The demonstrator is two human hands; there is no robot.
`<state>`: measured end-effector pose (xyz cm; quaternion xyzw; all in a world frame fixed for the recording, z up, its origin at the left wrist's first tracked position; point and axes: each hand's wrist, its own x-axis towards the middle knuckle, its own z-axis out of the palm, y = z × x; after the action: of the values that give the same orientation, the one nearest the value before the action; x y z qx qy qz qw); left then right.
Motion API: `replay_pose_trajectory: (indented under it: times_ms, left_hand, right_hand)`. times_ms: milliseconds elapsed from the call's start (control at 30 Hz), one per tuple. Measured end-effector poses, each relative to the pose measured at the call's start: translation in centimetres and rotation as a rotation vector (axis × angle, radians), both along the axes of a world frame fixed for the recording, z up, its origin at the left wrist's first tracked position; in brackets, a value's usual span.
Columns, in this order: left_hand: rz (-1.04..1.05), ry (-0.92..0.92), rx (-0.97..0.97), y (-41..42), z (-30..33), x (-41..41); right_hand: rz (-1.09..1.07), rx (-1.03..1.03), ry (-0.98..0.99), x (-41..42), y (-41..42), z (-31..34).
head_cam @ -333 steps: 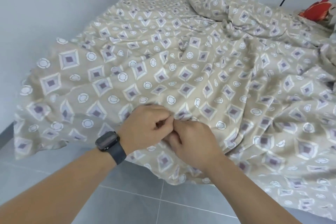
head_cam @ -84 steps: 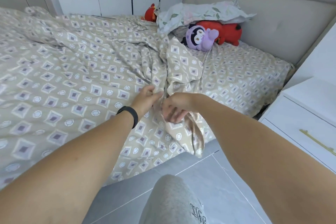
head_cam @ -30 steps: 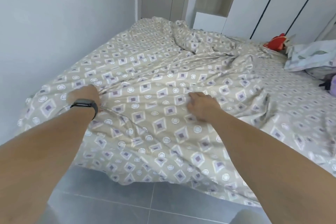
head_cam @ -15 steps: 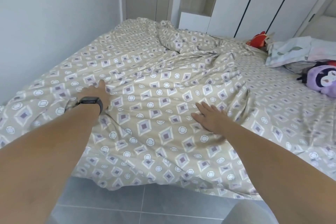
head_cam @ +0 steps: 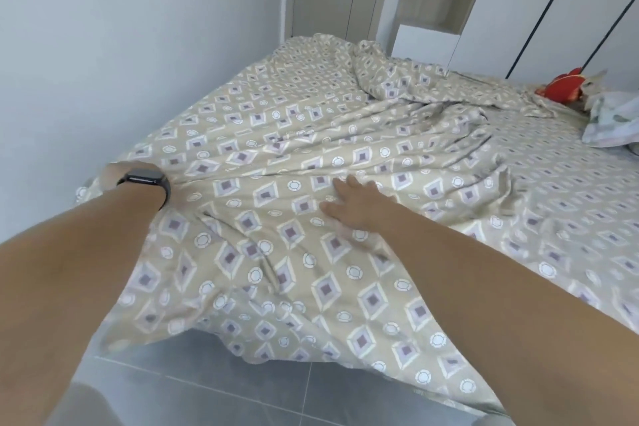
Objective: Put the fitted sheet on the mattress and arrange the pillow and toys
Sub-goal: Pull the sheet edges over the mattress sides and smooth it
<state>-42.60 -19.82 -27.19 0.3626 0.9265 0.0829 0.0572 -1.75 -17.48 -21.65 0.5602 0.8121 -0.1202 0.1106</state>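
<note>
Beige patterned fitted sheet (head_cam: 276, 135) flat under right hand (head_cam: 352, 204).

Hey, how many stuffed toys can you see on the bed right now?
1: a red plush toy at the far right of the bed, beside the floral pillow. Others may be hidden behind the pillow or lie outside the frame.

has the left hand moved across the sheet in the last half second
Yes. The left hand has slid outward along the sheet to the bed's edge by the wall.
</note>
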Motion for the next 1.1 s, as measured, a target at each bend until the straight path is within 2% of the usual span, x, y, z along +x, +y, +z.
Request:
replay_pose_trajectory:
  times_ms: [67,133,167,233,333,367,400,500,533,600,633,667,733,800,833,933,1100]
  left_hand:
    - [0.018,0.036,0.021,0.0,-0.7,0.3]
    - [-0.089,0.112,-0.039,-1.3,0.6,3.5]
    - [-0.146,0.218,-0.067,-1.6,0.7,4.6]
    - [-0.217,0.312,-0.050,-1.9,1.2,6.2]
    - [-0.209,0.372,-0.149,-1.9,0.8,6.3]
    - [-0.217,0.386,-0.248,-2.4,1.3,6.5]
    - [-0.265,0.469,-0.267,-2.9,1.8,6.9]
    - [-0.436,0.487,-0.416,-5.3,5.0,8.7]
    - [-0.535,0.450,-0.379,-6.0,6.3,9.5]
    - [-0.723,0.238,-0.361,-7.7,10.5,11.6]
    - [-0.808,0.117,-0.353,-8.7,14.4,12.9]
    - [-0.875,0.025,-0.311,-9.8,15.7,14.4]
    - [-0.886,-0.218,-0.273,-12.4,20.9,16.4]
    - [-0.791,-0.466,-0.313,-16.3,26.4,18.0]
    - [-0.757,-0.531,-0.357,-18.2,29.3,18.6]
    - [-0.753,-0.643,-0.426,-22.4,37.3,19.7]
    - [-0.904,-0.652,-0.395,-20.8,50.5,18.9]
  right_hand:
    - [-0.035,0.001,-0.025,-1.7,0.2,-1.4]
    - [-0.071,0.052,-0.061,-3.0,0.2,-2.5]
    - [-0.080,0.075,-0.067,-3.6,0.5,-3.0]
    - [-0.101,0.096,-0.074,-4.0,1.1,-3.3]
    - [-0.129,0.083,-0.079,-4.3,1.1,-3.5]
    - [-0.131,0.097,-0.099,-4.7,0.8,-3.5]
    - [-0.143,0.094,-0.124,-5.1,0.6,-3.3]
    - [-0.176,-0.021,-0.211,-6.5,0.8,0.8]
    - [-0.144,-0.062,-0.224,-7.0,1.0,2.4]
    - [-0.022,-0.215,-0.206,-7.4,0.7,6.9]
    - [0.002,-0.281,-0.115,-7.3,-0.6,10.7]
    - [0.010,-0.317,-0.006,-6.7,-2.4,12.2]
    - [-0.049,-0.386,0.181,-4.8,-7.5,17.4]
    - [-0.146,-0.514,0.237,-1.6,-13.5,22.8]
    - [-0.205,-0.568,0.224,0.1,-16.2,25.5]
    - [-0.355,-0.623,0.214,4.5,-22.3,32.8]
    - [-0.623,-0.397,0.411,6.6,-21.5,45.4]
